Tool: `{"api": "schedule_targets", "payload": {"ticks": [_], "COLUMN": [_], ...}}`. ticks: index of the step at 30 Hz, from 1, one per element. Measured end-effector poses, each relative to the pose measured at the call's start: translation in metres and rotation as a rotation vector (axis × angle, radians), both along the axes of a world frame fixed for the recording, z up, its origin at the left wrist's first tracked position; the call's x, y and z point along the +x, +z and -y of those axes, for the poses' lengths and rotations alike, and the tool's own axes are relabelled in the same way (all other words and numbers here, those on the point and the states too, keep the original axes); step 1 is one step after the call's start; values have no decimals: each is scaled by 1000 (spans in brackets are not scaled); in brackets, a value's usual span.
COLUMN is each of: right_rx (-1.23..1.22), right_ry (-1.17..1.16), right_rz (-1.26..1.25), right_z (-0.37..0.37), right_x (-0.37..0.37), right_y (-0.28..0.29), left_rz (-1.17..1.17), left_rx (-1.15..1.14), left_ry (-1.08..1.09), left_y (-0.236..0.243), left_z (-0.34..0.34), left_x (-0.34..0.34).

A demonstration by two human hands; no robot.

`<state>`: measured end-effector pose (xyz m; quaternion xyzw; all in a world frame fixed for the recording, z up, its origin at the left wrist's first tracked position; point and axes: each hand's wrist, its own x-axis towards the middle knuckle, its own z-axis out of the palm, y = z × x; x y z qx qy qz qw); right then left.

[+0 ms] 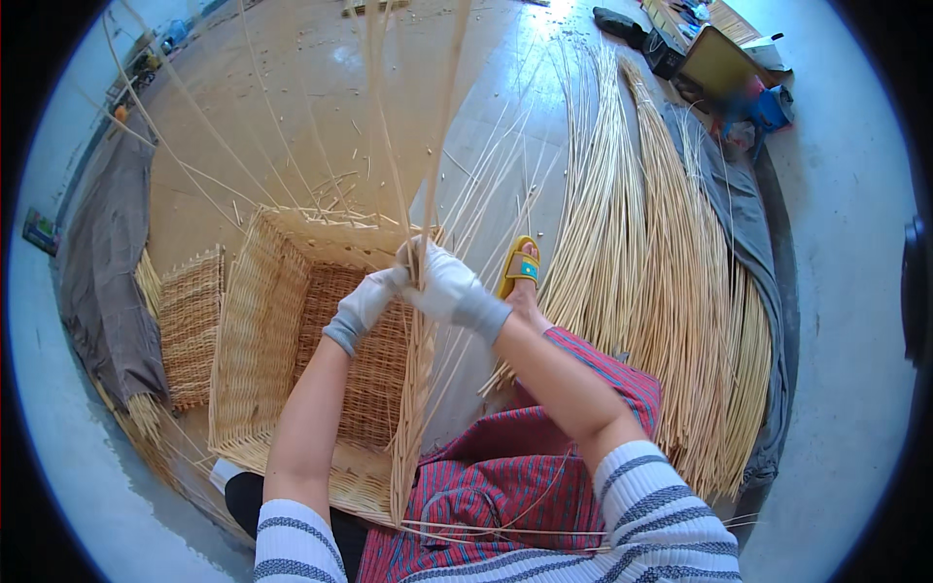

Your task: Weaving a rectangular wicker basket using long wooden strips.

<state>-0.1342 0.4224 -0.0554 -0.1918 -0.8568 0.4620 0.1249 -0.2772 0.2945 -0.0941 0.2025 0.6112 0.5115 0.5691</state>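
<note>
Left hand point(374, 293), right hand point(443, 284): pinching reeds point(448, 87) at basket point(255, 340) rim
Reeds: could crack if bent too sharply

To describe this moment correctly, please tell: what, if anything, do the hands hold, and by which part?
Both gloved hands hold long pale canes by their lower part, at the basket's far right corner; exact finger placement is unclear.

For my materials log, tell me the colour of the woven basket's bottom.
The bottom is brown, darker than the pale walls; best in head view.
</note>
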Motion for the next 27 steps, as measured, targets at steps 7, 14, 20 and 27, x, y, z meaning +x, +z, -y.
{"api": "schedule_targets", "payload": {"ticks": [7,14,20,27], "right_rx": [-769,-127,708,-466], "right_ry": [356,-394,-169,-768], "right_rz": [-412,-409,576,-202], "right_z": [-73,-132,-117,-83], "right_x": [-32,-15,-29,-7], "right_y": [87,-70,-12,-70], "left_rz": [-462,-733,-611,-733], "left_rx": [237,356,315,267], "left_ry": [-38,-55,-160,-136], "left_y": [2,-13,-9,-2], "left_z": [-4,-37,-19,-31], "left_x": [8,26,-1,6]}}
